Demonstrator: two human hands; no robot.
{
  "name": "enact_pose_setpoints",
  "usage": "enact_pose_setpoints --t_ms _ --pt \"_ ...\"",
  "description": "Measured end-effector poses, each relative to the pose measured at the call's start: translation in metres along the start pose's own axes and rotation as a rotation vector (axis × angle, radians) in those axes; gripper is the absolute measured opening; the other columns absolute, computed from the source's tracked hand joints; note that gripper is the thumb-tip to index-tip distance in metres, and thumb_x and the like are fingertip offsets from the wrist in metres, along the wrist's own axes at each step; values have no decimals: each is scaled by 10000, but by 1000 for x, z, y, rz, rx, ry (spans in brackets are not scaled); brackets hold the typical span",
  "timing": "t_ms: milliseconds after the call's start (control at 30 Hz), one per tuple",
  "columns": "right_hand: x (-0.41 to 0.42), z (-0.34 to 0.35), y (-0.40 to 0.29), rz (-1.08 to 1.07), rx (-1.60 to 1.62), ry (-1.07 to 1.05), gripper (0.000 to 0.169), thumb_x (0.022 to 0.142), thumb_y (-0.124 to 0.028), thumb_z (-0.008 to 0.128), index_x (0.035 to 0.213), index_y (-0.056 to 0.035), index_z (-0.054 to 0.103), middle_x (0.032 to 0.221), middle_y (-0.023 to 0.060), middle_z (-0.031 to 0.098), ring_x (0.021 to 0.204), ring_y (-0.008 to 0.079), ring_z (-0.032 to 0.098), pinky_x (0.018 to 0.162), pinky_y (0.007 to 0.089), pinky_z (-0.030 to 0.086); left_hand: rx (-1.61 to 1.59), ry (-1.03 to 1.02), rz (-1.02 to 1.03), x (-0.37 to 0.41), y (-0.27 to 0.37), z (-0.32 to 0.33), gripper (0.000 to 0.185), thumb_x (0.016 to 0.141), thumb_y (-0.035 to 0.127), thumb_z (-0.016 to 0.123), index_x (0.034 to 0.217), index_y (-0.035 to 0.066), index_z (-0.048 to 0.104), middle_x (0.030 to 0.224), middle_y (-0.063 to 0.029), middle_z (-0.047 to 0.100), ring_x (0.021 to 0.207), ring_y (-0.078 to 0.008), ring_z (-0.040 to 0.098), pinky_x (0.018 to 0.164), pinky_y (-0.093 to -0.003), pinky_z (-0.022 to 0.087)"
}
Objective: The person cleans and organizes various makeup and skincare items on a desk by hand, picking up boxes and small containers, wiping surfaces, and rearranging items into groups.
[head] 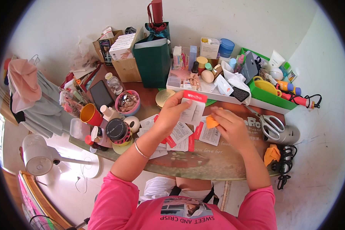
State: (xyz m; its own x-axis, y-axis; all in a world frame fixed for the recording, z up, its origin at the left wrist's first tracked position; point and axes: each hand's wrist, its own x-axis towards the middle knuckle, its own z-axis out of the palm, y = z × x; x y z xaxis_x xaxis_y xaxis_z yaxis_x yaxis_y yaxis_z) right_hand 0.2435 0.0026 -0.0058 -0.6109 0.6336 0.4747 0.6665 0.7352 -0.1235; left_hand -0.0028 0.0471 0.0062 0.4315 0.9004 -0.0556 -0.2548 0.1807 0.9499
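My left hand grips a flat red-and-white printed packet, thumb across its front, raised above the table. An orange cloth is pinched in the fingers of my right hand, just right of the packet. Below my hands, several similar red-and-white packets lie overlapped on the table, partly hidden by my left forearm. One more packet lies under my right hand, printed side up. The bracelet sits on my left wrist.
Around the brown table stand a pink bowl of clips, a black-lidded jar, a white organiser box and a green box. Scissors rest on a grey cylinder. Another orange cloth lies near coiled black cord.
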Motion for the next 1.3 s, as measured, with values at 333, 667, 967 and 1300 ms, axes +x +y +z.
enact_pose_setpoints --t_ms 333,667,967,1300 --pt "-5 22 -32 33 -271 -227 485 798 -254 697 1155 57 595 1142 191 662 1014 293 675 798 350 575 1324 -189 215 -15 -18 -5 113 754 192 696 785 84 687 828 -124 666 855 -323 641 756 -433 506" --pt "6 -6 -34 514 500 250 180 877 -61 663 1044 4 686 961 91 715 777 141 670 669 263 527 912 -225 205 -14 5 11 386 892 314 666 1139 25 598 940 -143 676 916 -288 652 803 -399 505" --pt "-6 14 -35 641 1117 117 195 938 -139 675 1053 19 686 828 -25 648 744 20 549 642 213 472 209 -207 81 -17 -20 34 443 1077 335 354 1356 19 491 1166 -68 619 1045 -141 599 887 -313 503" --pt "5 -10 -43 362 585 504 347 955 -130 613 1264 25 594 1233 202 640 1030 211 677 843 371 557 -233 -124 -77 -10 -22 29 495 1055 392 387 1371 16 455 1325 -121 581 1179 -210 597 1006 -385 482"
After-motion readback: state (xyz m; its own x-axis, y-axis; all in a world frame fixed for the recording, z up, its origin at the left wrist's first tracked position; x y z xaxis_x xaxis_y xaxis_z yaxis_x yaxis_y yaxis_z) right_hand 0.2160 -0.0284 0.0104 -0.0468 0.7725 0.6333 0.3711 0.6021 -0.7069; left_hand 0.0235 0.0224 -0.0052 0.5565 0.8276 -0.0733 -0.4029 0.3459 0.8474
